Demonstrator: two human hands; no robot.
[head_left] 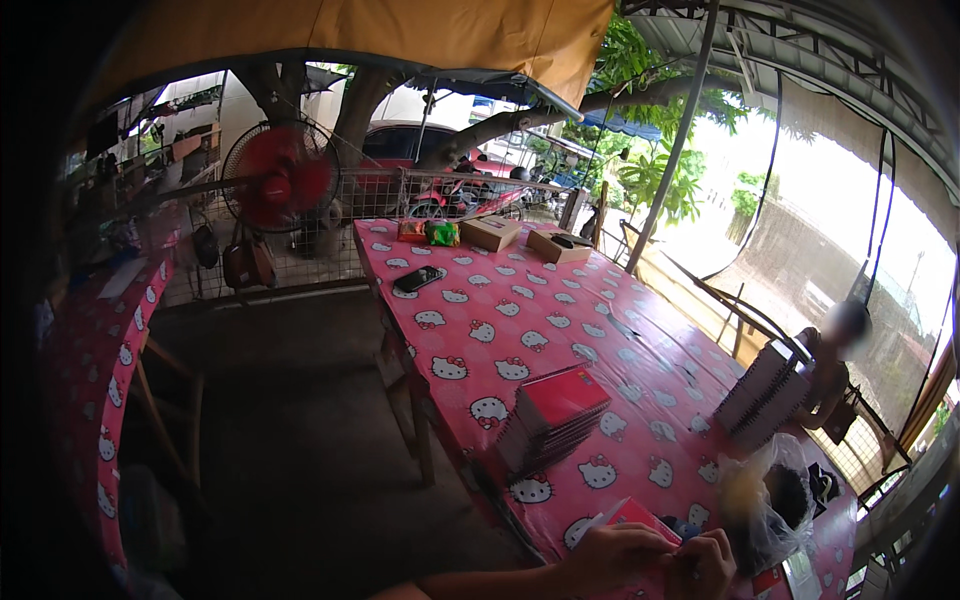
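From my end of the link I see the left hand (pixel 615 553) and the right hand (pixel 706 562) brought together at the near end of the pink worktop (pixel 635 450), fingertips meeting in front of a red notebook (pixel 640 513). The fingers bend inward, but I cannot tell whether they grasp the notebook, something small or only each other, since the hands hide the contact. The notebook lies at that near end, between the worktop's left edge and the clear plastic bag (pixel 765 500) toward the near right corner; a pale sheet (pixel 597 520) shows at its left side. For this finger work I judge a light pinch best: steady with the left, make the fine movements with the right, and avoid creasing the sheet. I would also mind the notebook stack (pixel 562 395) near the left edge, which a careless elbow could topple
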